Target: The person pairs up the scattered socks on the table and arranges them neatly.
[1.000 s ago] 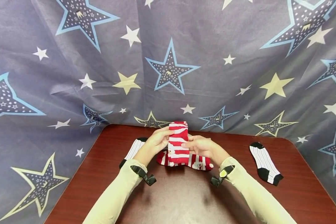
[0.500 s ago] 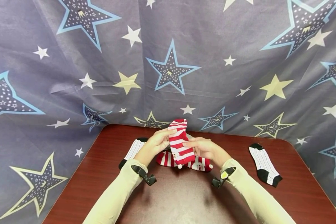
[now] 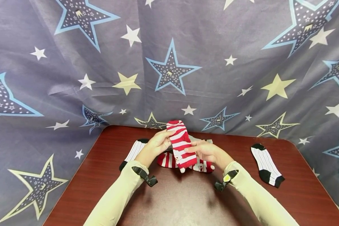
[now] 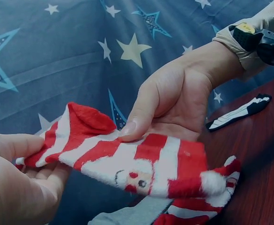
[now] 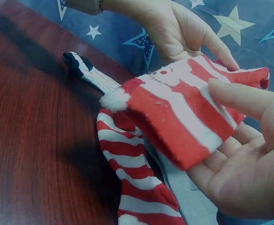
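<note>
Red-and-white sock [image 3: 181, 146] raised above tabletop [image 3: 180, 197]; my left fingers [image 4: 19, 144] pinch far end, my right fingers [image 5: 235, 93] pinch its right edge. Left wrist view shows bearded face [image 4: 136, 180] clearly; head view shows it tiny. Long axis slants: pompom [image 3: 182, 170] end near and rightward. Second striped sock [image 3: 203, 166] below, partly covered; grey fabric [image 3: 195, 138] behind. Left black-and-white sock [image 3: 136, 152] partly blocked by my arm; right black-and-white sock [image 3: 266, 166] well apart.

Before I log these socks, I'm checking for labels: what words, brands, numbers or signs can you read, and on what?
No text can be read.
Yellow tag on the right wrist's strap: marks too small and blurred to read.
Held striped sock: a face picture, no visible lettering.
</note>
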Available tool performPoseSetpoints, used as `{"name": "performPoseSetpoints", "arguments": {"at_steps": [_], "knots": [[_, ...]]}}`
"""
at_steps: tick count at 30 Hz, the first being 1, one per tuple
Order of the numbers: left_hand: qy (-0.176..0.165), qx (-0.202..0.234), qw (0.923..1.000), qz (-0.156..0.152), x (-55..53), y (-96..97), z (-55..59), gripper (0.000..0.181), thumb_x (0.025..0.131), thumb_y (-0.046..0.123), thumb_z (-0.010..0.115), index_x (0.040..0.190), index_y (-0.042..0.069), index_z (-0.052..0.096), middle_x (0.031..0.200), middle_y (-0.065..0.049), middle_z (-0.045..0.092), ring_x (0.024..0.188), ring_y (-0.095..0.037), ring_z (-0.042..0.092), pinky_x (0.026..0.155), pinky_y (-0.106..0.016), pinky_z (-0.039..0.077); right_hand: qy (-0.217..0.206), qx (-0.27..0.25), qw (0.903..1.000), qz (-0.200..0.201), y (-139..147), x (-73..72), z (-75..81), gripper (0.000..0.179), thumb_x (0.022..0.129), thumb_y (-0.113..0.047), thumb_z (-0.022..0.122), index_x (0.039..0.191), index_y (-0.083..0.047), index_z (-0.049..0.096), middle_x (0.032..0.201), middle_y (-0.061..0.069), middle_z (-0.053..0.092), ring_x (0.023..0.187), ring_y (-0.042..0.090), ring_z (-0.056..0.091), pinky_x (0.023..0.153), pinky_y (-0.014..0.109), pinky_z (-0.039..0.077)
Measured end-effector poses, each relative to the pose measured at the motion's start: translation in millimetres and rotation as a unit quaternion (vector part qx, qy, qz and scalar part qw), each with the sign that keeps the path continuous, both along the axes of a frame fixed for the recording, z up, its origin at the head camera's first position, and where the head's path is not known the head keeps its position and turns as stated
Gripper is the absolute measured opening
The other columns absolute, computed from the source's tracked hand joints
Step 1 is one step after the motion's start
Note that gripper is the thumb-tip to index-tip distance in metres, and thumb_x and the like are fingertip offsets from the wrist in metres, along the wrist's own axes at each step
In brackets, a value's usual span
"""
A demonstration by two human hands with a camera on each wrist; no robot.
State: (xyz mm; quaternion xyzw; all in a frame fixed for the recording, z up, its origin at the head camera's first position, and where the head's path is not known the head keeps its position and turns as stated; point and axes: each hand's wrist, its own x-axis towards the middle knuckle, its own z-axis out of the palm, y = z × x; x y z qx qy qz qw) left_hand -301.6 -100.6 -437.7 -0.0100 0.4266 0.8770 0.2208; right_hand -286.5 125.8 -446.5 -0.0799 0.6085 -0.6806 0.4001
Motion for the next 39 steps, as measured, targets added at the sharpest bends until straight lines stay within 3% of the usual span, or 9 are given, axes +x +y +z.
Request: {"name": "performPoseSetpoints", "arguments": {"at_steps": [3, 8, 13, 21, 28, 35, 39], "knots": [[-0.004, 0.004, 1.0000, -0.008, 0.8, 0.2, 0.0, 0.038, 0.107, -0.002, 0.039, 0.145, -0.002, 0.042, 0.103, 0.001, 0.073, 0.096, -0.011, 0.071, 0.085, -0.027, 0.061, -0.006, -0.001, 1.0000, 0.002, 2, 1.1, -0.8, 0.027, 0.104, -0.007, 0.051, 0.130, -0.005, 0.058, 0.102, 0.000, 0.076, 0.095, 0.015, 0.074, 0.085, 0.029, 0.061], [-0.012, -0.004, 0.9999, 0.002, 1.7, 0.4, -0.7, 0.021, 0.107, -0.002, 0.040, 0.123, 0.003, 0.052, 0.098, 0.002, 0.072, 0.092, -0.009, 0.070, 0.082, -0.026, 0.060, -0.005, -0.002, 1.0000, -0.001, 5, 2.1, -1.7, 0.019, 0.103, -0.008, 0.052, 0.115, -0.010, 0.067, 0.097, 0.000, 0.077, 0.090, 0.013, 0.074, 0.082, 0.029, 0.061], [-0.011, 0.001, 0.9998, 0.015, 2.0, -2.6, -1.6, 0.020, 0.106, -0.005, 0.039, 0.120, 0.004, 0.050, 0.096, 0.002, 0.070, 0.089, -0.009, 0.069, 0.081, -0.025, 0.060, -0.009, 0.016, 0.9996, -0.023, 8, 2.0, -3.6, 0.018, 0.104, -0.011, 0.053, 0.106, -0.013, 0.071, 0.095, -0.001, 0.077, 0.088, 0.013, 0.074, 0.080, 0.028, 0.061], [-0.016, 0.005, 0.9993, 0.032, 1.0, -4.1, -4.0, 0.026, 0.104, -0.007, 0.042, 0.128, 0.003, 0.049, 0.097, 0.003, 0.071, 0.091, -0.009, 0.069, 0.083, -0.024, 0.059, -0.024, 0.031, 0.9977, -0.055, 11, -0.2, -6.9, 0.016, 0.103, -0.017, 0.057, 0.114, -0.010, 0.067, 0.098, -0.001, 0.075, 0.090, 0.013, 0.072, 0.082, 0.030, 0.060], [0.005, -0.033, 0.9989, 0.034, 7.2, -1.0, -2.3, 0.028, 0.102, -0.008, 0.048, 0.127, 0.002, 0.053, 0.097, 0.002, 0.073, 0.090, -0.010, 0.069, 0.082, -0.025, 0.060, -0.011, 0.041, 0.9983, -0.039, 12, 0.7, -9.2, 0.023, 0.102, -0.014, 0.058, 0.123, -0.005, 0.063, 0.099, 0.001, 0.075, 0.091, 0.015, 0.073, 0.084, 0.032, 0.060], [-0.012, -0.038, 0.9976, 0.056, 8.1, 0.7, -4.3, 0.023, 0.099, -0.010, 0.053, 0.114, 0.007, 0.060, 0.092, 0.003, 0.073, 0.087, -0.009, 0.067, 0.078, -0.024, 0.059, -0.006, 0.045, 0.9984, -0.033, 12, 2.0, -10.8, 0.020, 0.099, -0.010, 0.059, 0.119, -0.006, 0.064, 0.097, 0.001, 0.075, 0.087, 0.014, 0.073, 0.081, 0.030, 0.061], [-0.025, -0.028, 0.9970, 0.068, 4.4, -2.2, -8.5, 0.023, 0.099, -0.009, 0.054, 0.100, 0.010, 0.066, 0.087, 0.004, 0.074, 0.085, -0.009, 0.067, 0.077, -0.023, 0.059, -0.022, 0.043, 0.9972, -0.057, 14, 4.1, -9.2, 0.023, 0.100, -0.013, 0.059, 0.122, -0.005, 0.061, 0.098, 0.000, 0.074, 0.089, 0.014, 0.072, 0.081, 0.029, 0.061]]}}
